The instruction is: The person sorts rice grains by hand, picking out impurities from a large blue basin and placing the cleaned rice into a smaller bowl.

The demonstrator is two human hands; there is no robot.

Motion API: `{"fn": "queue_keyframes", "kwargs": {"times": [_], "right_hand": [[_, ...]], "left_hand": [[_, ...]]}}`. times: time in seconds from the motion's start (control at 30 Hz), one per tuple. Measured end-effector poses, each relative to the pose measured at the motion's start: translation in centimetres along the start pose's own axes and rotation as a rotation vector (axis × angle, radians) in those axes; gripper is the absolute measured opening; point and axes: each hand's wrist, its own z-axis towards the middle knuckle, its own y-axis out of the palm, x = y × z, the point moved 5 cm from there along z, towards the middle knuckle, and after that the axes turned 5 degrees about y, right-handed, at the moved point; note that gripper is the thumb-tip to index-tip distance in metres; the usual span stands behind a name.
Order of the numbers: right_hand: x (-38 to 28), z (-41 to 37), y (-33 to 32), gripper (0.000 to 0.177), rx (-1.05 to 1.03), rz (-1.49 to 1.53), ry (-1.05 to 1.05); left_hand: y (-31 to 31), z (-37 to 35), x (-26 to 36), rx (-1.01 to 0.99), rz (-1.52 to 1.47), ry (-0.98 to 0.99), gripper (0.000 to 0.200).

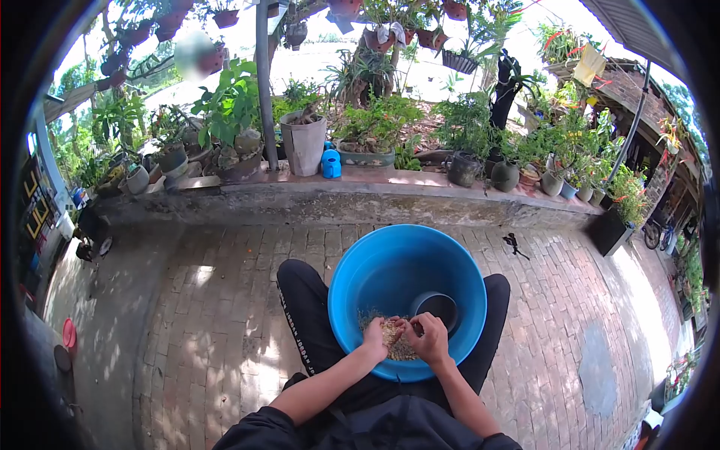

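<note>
A large blue basin (382,259) stands between the person's knees. Grain-like material (403,349) lies on its bottom at the near side. Over it my left hand (377,335) is cupped around some of the same grain. Just to the right, my right hand (428,339) has its fingers bent and pinched beside the left palm; what they hold, if anything, is too small to name. A dark round bowl (442,306) rests tilted inside the basin, partly behind my right hand.
Brick paving (217,322) surrounds the basin. Beyond runs a low ledge (300,201) with potted plants and a small blue container (331,164). A dark scrap (514,244) lies at the right; a red object (69,333) is at the far left.
</note>
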Motion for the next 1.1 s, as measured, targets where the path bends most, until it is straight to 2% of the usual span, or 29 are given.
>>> {"fn": "queue_keyframes", "kwargs": {"times": [0.93, 1.1], "right_hand": [[-0.19, -0.08, 0.43, 0.013, -0.05, 0.016, -0.026], [0.14, 0.28, 0.35, 0.012, -0.044, 0.094, 0.055]], "left_hand": [[-0.01, -0.03, 0.05, 0.014, 0.039, 0.026, 0.038], [0.52, -0.8, 0.24, 0.035, 0.067, 0.02, 0.037]]}}
